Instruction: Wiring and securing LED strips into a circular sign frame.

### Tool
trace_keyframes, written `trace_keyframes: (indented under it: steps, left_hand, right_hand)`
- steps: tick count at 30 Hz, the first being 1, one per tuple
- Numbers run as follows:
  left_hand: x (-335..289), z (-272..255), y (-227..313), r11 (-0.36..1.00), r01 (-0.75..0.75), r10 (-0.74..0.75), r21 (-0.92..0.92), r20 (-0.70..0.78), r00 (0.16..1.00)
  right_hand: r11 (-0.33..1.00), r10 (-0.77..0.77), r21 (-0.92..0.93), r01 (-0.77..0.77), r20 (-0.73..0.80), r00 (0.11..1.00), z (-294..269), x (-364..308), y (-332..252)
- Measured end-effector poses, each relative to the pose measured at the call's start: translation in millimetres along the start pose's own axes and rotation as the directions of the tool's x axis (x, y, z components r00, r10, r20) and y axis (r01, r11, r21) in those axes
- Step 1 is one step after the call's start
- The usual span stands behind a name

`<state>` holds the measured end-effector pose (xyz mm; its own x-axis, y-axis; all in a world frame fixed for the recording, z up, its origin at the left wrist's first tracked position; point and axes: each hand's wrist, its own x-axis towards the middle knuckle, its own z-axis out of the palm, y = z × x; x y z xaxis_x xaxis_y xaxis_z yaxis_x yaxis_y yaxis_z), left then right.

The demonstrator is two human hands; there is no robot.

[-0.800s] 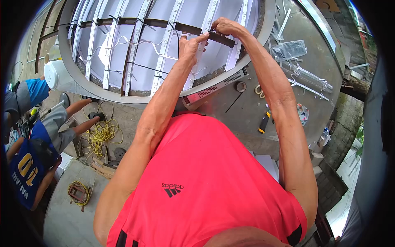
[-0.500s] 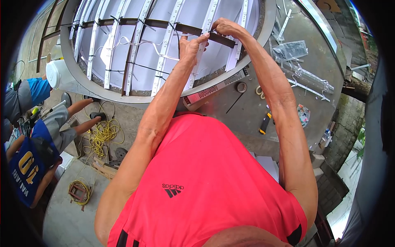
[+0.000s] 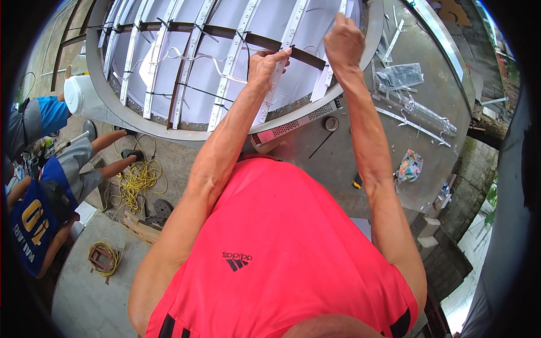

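Note:
A round sign-like frame with a grey rim (image 3: 95, 62) lies before me, crossed by several white LED light strips. My left hand (image 3: 264, 67) has its fingers wrapped round one LED light strip (image 3: 292, 31), thumb on top, where the strip crosses a dark brown crossbar (image 3: 309, 57). A small black tie shows at that crossing, by the thumb tip. Over the right side of the frame, my right hand (image 3: 344, 44) is closed like a fist, apart from the crossing. Whatever its fingers may hold is hidden.
On the grey table right are a tape roll (image 3: 331, 124), a clear plastic bag (image 3: 399, 76), loose LED strips (image 3: 422, 127) and a colourful bag (image 3: 410, 165). At left are a white bucket (image 3: 73, 94), tangled yellow cord (image 3: 138, 183) and a person in blue (image 3: 39, 219).
My right hand has pulled away from the crossing, to the right, and is now a closed fist. My left hand stays on the strip.

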<state>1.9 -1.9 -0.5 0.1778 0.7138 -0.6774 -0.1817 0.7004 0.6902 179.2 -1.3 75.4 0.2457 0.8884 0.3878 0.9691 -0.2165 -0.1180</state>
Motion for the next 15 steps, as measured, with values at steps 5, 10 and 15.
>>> trace_keyframes:
  steps: [5, 10, 15]
  left_hand:
    - [3, -3, -1, 0.998, -0.038, 0.034, 0.049, 0.071, 0.997]
    - [1, 1, -3, 0.995, -0.059, 0.055, 0.08, 0.053, 0.997]
    - [-1, 4, -7, 0.974, -0.175, 0.172, 0.143, 0.033, 0.985]
  right_hand:
    - [0.933, -0.263, 0.182, 0.309, -0.238, 0.935, -20, -2, -17]
    - [0.792, -0.61, 0.238, 0.562, 0.303, 0.732, 31, 9, -16]
    - [0.779, -0.623, 0.282, 0.56, 0.451, 0.639, 41, 28, -20]
